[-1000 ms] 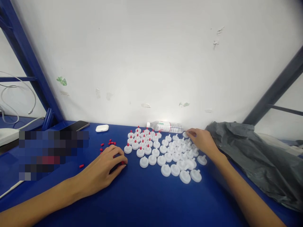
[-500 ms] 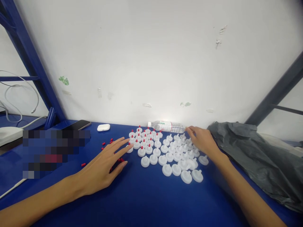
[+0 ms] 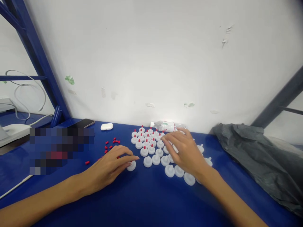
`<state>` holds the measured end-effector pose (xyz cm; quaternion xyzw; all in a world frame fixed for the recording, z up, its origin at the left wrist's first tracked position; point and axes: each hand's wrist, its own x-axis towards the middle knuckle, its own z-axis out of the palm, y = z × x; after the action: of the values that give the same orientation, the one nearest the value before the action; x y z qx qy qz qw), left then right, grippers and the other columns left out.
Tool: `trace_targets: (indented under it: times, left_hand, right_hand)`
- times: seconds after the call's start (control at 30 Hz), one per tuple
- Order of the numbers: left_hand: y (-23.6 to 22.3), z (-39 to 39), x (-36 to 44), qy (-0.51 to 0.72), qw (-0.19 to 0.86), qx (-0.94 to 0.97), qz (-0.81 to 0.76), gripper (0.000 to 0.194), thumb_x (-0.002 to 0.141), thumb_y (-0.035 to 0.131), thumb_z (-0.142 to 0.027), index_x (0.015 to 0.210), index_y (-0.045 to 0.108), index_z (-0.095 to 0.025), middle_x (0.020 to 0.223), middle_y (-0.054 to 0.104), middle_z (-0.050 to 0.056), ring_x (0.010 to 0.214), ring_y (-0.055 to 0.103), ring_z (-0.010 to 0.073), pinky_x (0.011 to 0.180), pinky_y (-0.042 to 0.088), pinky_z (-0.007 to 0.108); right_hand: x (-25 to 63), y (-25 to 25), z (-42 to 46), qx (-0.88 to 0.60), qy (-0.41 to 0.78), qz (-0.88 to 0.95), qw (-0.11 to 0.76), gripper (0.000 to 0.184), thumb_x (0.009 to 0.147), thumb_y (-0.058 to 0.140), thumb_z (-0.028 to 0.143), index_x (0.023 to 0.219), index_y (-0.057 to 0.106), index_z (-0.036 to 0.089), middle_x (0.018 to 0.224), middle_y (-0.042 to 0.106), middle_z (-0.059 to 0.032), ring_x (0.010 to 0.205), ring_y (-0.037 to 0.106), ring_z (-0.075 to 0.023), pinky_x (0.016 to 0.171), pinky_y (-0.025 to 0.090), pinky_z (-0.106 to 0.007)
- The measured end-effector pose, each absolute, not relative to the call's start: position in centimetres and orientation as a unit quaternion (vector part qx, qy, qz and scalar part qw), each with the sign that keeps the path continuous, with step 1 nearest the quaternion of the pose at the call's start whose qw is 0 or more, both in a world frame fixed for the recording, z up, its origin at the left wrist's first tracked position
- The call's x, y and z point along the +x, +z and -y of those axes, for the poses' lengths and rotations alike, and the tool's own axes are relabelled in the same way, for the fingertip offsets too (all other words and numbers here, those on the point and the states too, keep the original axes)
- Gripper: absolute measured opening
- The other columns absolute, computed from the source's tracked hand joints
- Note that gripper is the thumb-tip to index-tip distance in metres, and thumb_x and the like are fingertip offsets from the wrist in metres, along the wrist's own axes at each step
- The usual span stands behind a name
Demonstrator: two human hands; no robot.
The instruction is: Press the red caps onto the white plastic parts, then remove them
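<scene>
My left hand (image 3: 111, 165) is at the left of the group, thumb and fingertips closed at the top of a white round spouted piece (image 3: 131, 166). A bit of red shows between those fingers. Loose small red caps (image 3: 106, 151) lie behind and beside this hand, some partly hidden by it. My right hand (image 3: 183, 151) hovers over the white spouted pieces (image 3: 156, 160), fingers apart and bent, and hides many of them. Its fingertips are near an uncapped piece (image 3: 160, 144); contact cannot be told. Farther back, several white pieces carry red caps (image 3: 144, 147) on their spouts.
A clear plastic bottle (image 3: 167, 126) lies against the wall behind the pieces. A white earphone case (image 3: 107, 126) and a phone (image 3: 85, 123) are at the back left. Dark grey plastic sheeting (image 3: 255, 154) covers the right side. A white cable (image 3: 17, 186) runs along the left.
My left hand opened, then closed at a white piece, which now sits nearer to me. My right hand has moved from the far right end of the group leftward over the white pieces.
</scene>
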<state>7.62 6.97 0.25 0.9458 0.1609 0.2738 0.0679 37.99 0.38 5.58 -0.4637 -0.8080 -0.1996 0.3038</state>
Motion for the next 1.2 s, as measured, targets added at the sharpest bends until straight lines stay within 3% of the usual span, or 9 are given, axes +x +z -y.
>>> trace_targets:
  times: [0.1, 0.2, 0.3, 0.5, 0.67, 0.83, 1.0, 1.1, 1.2]
  left_hand:
    - [0.1, -6.8, 7.5, 0.29, 0.072, 0.941, -0.16, 0.042, 0.105, 0.05, -0.013, 0.141, 0.057, -0.034, 0.116, 0.064, 0.004, 0.102, 0.062, 0.0142, 0.089, 0.054, 0.025]
    - [0.4, -6.2, 7.4, 0.321, 0.08, 0.936, -0.121, 0.039, 0.102, 0.056, -0.009, 0.133, 0.06, -0.033, 0.11, 0.065, 0.002, 0.098, 0.063, 0.0141, 0.088, 0.053, 0.027]
    - [0.7, -5.5, 7.4, 0.347, 0.082, 0.93, -0.094, 0.037, 0.097, 0.063, -0.007, 0.124, 0.061, -0.032, 0.106, 0.066, 0.002, 0.095, 0.063, 0.0156, 0.088, 0.052, 0.032]
    - [1.2, -4.7, 7.7, 0.354, 0.01, 0.932, -0.077, 0.033, 0.096, 0.068, -0.011, 0.122, 0.06, -0.03, 0.1, 0.07, 0.001, 0.094, 0.066, 0.0174, 0.088, 0.051, 0.036]
    - [2.1, -4.9, 7.9, 0.333, -0.058, 0.936, -0.092, 0.02, 0.1, 0.063, -0.014, 0.116, 0.058, -0.025, 0.097, 0.071, 0.002, 0.096, 0.066, 0.0172, 0.089, 0.048, 0.035]
    - [2.2, -4.9, 8.2, 0.274, -0.119, 0.947, -0.121, 0.014, 0.103, 0.051, -0.013, 0.104, 0.061, -0.022, 0.095, 0.07, 0.003, 0.106, 0.059, 0.0235, 0.098, 0.041, 0.042]
    - [2.5, -4.2, 8.2, 0.232, 0.029, 0.963, -0.134, 0.024, 0.102, 0.04, -0.013, 0.083, 0.053, -0.022, 0.084, 0.062, 0.004, 0.084, 0.051, 0.0208, 0.081, 0.043, 0.039]
    - [3.0, -4.6, 7.5, 0.26, 0.118, 0.94, -0.188, 0.032, 0.107, 0.032, -0.018, 0.078, 0.046, -0.022, 0.079, 0.056, 0.001, 0.077, 0.049, 0.0178, 0.073, 0.043, 0.033]
    - [3.2, -5.5, 7.2, 0.274, 0.121, 0.927, -0.227, 0.035, 0.109, 0.031, -0.023, 0.079, 0.048, -0.022, 0.078, 0.056, 0.001, 0.079, 0.048, 0.0183, 0.078, 0.044, 0.034]
  right_hand:
    - [35.5, 5.2, 0.8, -0.406, -0.173, 0.847, 0.298, 0.018, 0.106, 0.051, 0.025, 0.115, 0.066, 0.02, 0.107, 0.077, -0.0051, 0.098, 0.07, -0.0211, 0.115, 0.03, -0.051]
    - [33.2, 4.3, 1.9, -0.396, -0.122, 0.864, 0.287, 0.035, 0.103, 0.057, 0.043, 0.131, 0.06, 0.02, 0.121, 0.074, -0.0082, 0.11, 0.067, -0.0249, 0.119, 0.024, -0.053]
    - [31.5, 3.4, 2.6, -0.384, -0.067, 0.875, 0.288, 0.045, 0.099, 0.06, 0.056, 0.127, 0.061, 0.021, 0.12, 0.074, -0.0065, 0.113, 0.066, -0.0242, 0.122, 0.022, -0.05]
    - [31.0, 2.4, 2.5, -0.368, -0.043, 0.879, 0.299, 0.022, 0.105, 0.056, 0.04, 0.103, 0.065, 0.02, 0.092, 0.076, -0.0014, 0.089, 0.07, -0.0177, 0.121, 0.024, -0.045]
    - [31.3, 2.4, 2.3, -0.396, 0.02, 0.865, 0.308, 0.036, 0.102, 0.057, 0.053, 0.12, 0.058, 0.022, 0.095, 0.079, -0.0023, 0.09, 0.073, -0.0193, 0.121, 0.024, -0.049]
    - [31.0, 2.6, 2.4, -0.418, 0.057, 0.855, 0.3, 0.048, 0.099, 0.064, 0.048, 0.136, 0.044, 0.025, 0.109, 0.079, -0.0037, 0.099, 0.076, -0.0212, 0.122, 0.021, -0.052]
    - [31.6, 2.8, 2.2, -0.399, 0.001, 0.875, 0.274, 0.048, 0.098, 0.067, 0.035, 0.14, 0.044, 0.024, 0.098, 0.08, -0.0012, 0.095, 0.075, -0.0209, 0.123, 0.019, -0.053]
    - [33.4, 3.4, 1.5, -0.393, -0.086, 0.872, 0.277, 0.029, 0.101, 0.059, 0.02, 0.13, 0.055, 0.024, 0.101, 0.08, -0.0025, 0.092, 0.074, -0.0192, 0.123, 0.019, -0.052]
    - [35.3, 4.2, 0.7, -0.434, -0.093, 0.84, 0.312, 0.011, 0.102, 0.059, 0.022, 0.112, 0.064, 0.026, 0.1, 0.079, 0.0003, 0.089, 0.074, -0.0177, 0.122, 0.022, -0.053]
